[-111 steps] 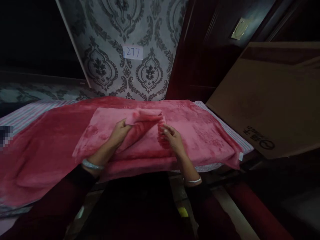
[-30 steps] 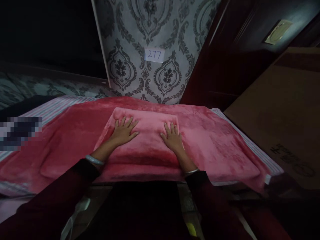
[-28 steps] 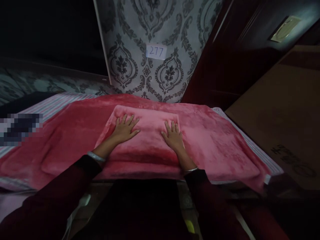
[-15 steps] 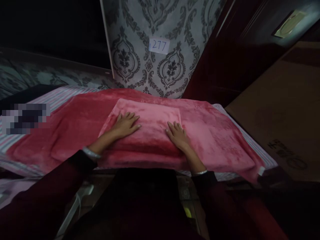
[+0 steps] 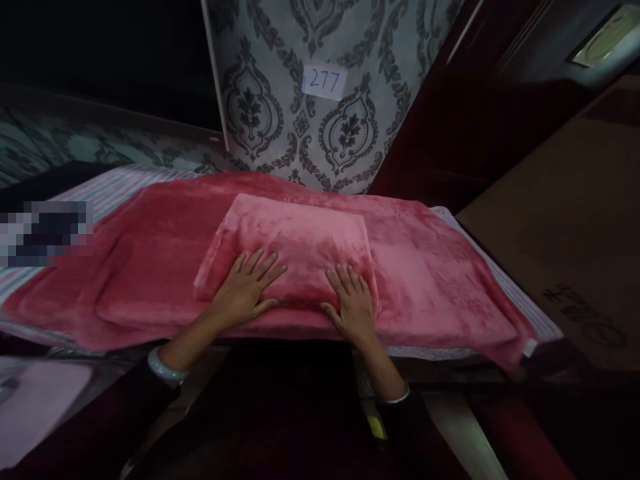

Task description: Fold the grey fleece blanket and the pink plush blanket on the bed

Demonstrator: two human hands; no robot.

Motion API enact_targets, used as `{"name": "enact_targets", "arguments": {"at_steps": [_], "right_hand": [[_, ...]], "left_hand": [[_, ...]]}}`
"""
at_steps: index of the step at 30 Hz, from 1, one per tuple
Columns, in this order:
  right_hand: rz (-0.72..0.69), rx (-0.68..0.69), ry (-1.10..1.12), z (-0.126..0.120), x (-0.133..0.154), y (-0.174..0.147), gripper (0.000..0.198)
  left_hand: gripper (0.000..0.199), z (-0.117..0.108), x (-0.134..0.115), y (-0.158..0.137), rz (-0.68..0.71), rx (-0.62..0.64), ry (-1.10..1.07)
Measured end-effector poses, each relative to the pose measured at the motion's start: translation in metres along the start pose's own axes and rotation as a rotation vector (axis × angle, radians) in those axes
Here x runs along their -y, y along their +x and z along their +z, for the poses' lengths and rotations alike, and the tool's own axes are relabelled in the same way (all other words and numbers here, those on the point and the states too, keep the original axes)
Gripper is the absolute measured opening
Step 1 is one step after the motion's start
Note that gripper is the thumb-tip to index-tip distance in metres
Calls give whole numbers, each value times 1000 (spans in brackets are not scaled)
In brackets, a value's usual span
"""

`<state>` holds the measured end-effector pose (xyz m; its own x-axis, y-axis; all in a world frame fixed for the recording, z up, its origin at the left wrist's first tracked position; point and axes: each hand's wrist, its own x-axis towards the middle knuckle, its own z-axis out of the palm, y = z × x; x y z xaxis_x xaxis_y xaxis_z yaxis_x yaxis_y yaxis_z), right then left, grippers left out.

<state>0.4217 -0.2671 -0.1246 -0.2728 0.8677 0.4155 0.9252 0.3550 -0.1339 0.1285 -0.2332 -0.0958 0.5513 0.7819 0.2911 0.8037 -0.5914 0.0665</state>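
A plush pink cloth folded into a rectangle [image 5: 300, 230] lies on a larger red-pink plush blanket [image 5: 150, 247]. My left hand [image 5: 245, 287] rests flat on the near left part of the folded cloth, fingers spread. On its near right part lies my right hand [image 5: 353, 300], palm down and fingers apart. Neither hand grips anything. The cloth's near edge is partly covered by both hands. Whether the folded piece is separate from the blanket beneath, I cannot tell.
Under the blanket is a striped cloth [image 5: 113, 190]. A cardboard box [image 5: 560, 247] stands at the right, before a dark red door [image 5: 450, 120]. Behind are patterned wallpaper [image 5: 265, 60], a paper marked 277 [image 5: 324, 81] and a dark screen [image 5: 100, 60]. A blurred-out patch covers something at left.
Both hands have slid toward me across the folded cloth, from its middle to its near part. The far surface now shows uncovered, and the view has shifted slightly.
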Motion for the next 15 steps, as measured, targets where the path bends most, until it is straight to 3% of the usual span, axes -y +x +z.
{"name": "enact_targets", "arguments": {"at_steps": [6, 10, 15], "right_hand": [[33, -180, 60, 12, -1, -35, 55], [72, -216, 157, 6, -5, -55, 51], [70, -363, 298, -28, -4, -28, 39]], "left_hand": [[56, 8, -4, -16, -50, -74, -29], [50, 5, -5, -27, -75, -116, -102], [49, -9, -32, -4, -59, -143, -177]]}}
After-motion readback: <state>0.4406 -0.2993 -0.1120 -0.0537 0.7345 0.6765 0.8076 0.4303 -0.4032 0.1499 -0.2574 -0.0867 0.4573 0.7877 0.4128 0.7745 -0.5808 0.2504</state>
